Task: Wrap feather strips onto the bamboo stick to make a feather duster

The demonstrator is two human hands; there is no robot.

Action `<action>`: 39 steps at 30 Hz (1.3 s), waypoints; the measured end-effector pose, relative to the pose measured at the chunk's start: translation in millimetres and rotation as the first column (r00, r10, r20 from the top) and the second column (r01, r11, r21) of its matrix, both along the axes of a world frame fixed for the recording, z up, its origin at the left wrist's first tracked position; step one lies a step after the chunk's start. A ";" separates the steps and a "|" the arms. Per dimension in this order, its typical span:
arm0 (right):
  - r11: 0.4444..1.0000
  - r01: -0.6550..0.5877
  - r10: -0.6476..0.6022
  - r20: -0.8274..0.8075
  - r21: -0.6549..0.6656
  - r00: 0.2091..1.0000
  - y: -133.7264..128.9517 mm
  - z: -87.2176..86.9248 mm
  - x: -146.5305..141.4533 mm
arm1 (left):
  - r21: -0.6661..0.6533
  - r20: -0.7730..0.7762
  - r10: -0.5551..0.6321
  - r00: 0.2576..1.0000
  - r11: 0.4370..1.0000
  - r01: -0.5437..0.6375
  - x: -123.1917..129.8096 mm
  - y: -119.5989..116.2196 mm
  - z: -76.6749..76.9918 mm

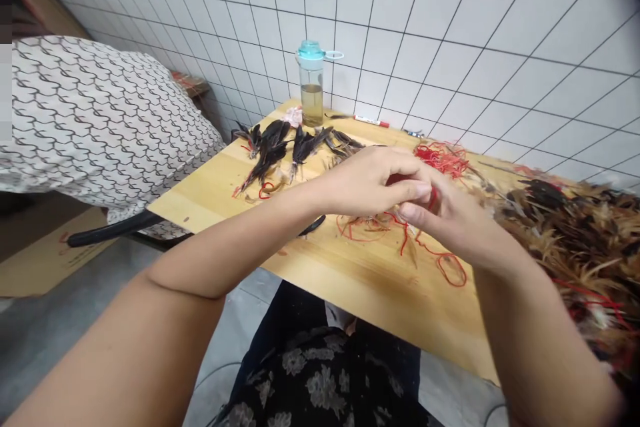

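My left hand (377,177) and my right hand (445,210) meet above the wooden table, fingers curled in and thumb tips nearly touching. A bit of red string (433,197) shows by the thumb and fingers of my right hand, which are closed around it. What the fingers of my left hand pinch is hidden behind the hand itself. Below both hands, a loose red string (451,271) trails across the tabletop in a loop, near a few thin brownish feathers.
Bundles of dark feathers (270,153) lie at the far left of the table (340,273). Behind them stands a water bottle (312,90), with a marker (371,121) to its right. A red string tangle (443,159) and a brown feather heap (575,227) occupy the right side.
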State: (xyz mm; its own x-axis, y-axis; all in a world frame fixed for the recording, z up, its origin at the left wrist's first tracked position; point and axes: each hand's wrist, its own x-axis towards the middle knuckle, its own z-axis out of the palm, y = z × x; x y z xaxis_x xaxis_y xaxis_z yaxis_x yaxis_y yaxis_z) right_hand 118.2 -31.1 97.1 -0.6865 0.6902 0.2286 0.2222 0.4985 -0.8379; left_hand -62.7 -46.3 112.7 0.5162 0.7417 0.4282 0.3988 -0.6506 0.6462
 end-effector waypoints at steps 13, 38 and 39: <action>0.724 -0.167 -0.087 -0.330 -0.669 0.940 15.3 -90.8 -39.6 | -0.378 0.375 0.333 0.865 0.907 -0.185 -41.0 13.5 -77.8; 0.931 0.333 -0.362 0.263 0.149 0.894 31.7 -113.2 -62.2 | -0.548 0.154 0.639 0.754 0.690 -0.473 -120.4 -53.5 -129.7; 0.918 0.330 -0.385 0.295 0.219 0.875 32.6 -111.1 -62.9 | -0.608 0.227 0.578 0.784 0.713 -0.350 -115.8 -57.6 -126.1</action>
